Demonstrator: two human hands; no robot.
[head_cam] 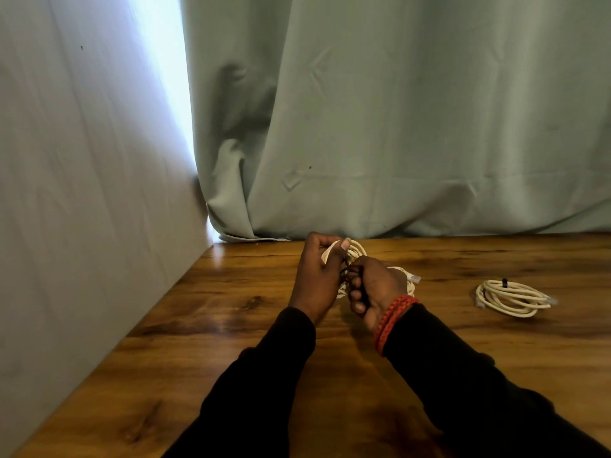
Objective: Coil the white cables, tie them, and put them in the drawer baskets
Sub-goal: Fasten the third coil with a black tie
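Two coils in play, no drawer baskets in view. Tabletop [231,325] is wood, with a curtain [396,127] behind its far edge. Done coil [512,297] lies flat on the right side, well apart from the hands, with a dark tie [505,282] already round its far side.

Coil in hand [355,249] is held just above the tabletop near the far edge. Left hand [319,279] has its grip curled round the loops, thumb pressed on top. Right hand [373,287] has fingers curled in, pinching something small and dark at the loops; likely the tie, too small to confirm. One plug end [413,278] sticks out to the right past the right hand.

Judgement: this is the tie step on the second coil. To do it well:
- keep the left thumb clamped so the loops stay stacked;
- wrap the tie where the strands bunch tightest, beside the left grip;
- tuck the loose plug end in along the loops before closing, or it will snag;
- cinch snug, not crushing.
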